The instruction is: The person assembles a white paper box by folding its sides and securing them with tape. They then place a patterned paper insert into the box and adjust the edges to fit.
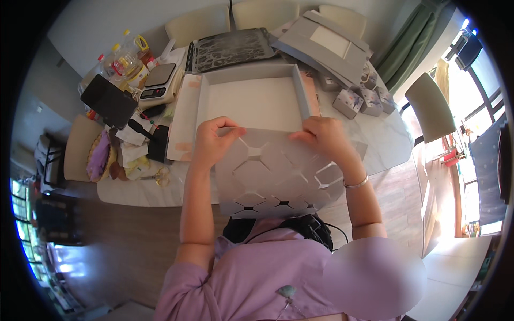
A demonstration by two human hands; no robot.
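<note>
My left hand (215, 142) and my right hand (325, 137) each pinch the far edge of a grey cardboard insert sheet (274, 148) with several octagon-shaped cut-outs. The sheet hangs toward my body over the table's near edge, its lower part by my lap. Just beyond it lies a shallow grey box (249, 75) with a white inside; the sheet and my hands hide its near side. Beneath the box, a pale board with pinkish patches (183, 123) sticks out on the left.
Small patterned boxes (348, 103) stand at the right, below stacked grey box parts (321, 40). A black patterned tray (233, 49) lies at the back. On the left are a kitchen scale (155, 92), bottles (126, 61), a tablet on a stand (108, 101) and scissors (160, 176).
</note>
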